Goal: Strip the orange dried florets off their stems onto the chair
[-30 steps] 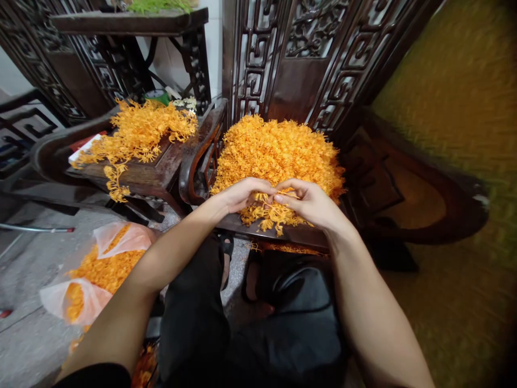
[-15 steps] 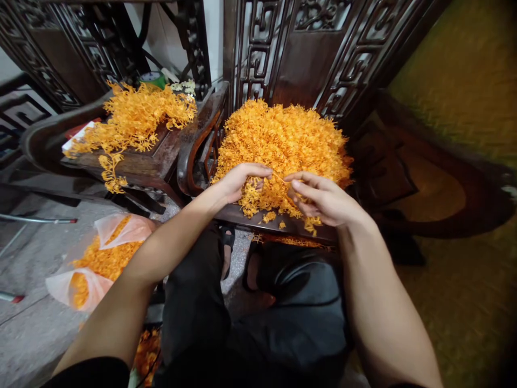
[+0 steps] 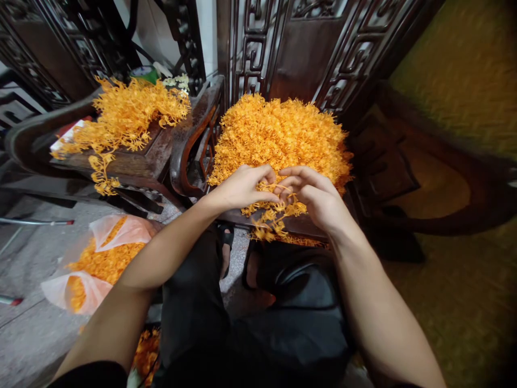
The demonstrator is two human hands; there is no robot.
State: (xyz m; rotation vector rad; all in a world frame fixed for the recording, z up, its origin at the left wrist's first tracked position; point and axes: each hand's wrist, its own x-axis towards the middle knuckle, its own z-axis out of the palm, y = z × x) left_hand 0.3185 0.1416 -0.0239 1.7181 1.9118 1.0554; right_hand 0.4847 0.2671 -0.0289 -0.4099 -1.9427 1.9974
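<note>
A big heap of orange plastic flower pieces (image 3: 278, 129) lies on the dark wooden chair seat (image 3: 236, 216) in front of me. At its near edge my left hand (image 3: 248, 186) pinches a thin orange plastic flower sprig (image 3: 270, 220) between thumb and fingers. My right hand (image 3: 317, 194) meets it from the other side, fingers curled round the stems of the same sprig. Blossoms of the sprig dangle below both hands, over the seat's front edge. The right fingertips are partly hidden behind the stems and the left hand.
On the wooden side table (image 3: 155, 161) to the left lie more orange sprigs (image 3: 133, 113) and a green tape roll (image 3: 144, 74). A pale plastic bag (image 3: 100, 293) of orange pieces stands on the floor. The carved chair back (image 3: 299, 59) rises behind the heap.
Both hands have come closer together, and the left hand has turned with its thumb lower. The sprig now hangs between them, over the seat edge. The view has shifted slightly.
</note>
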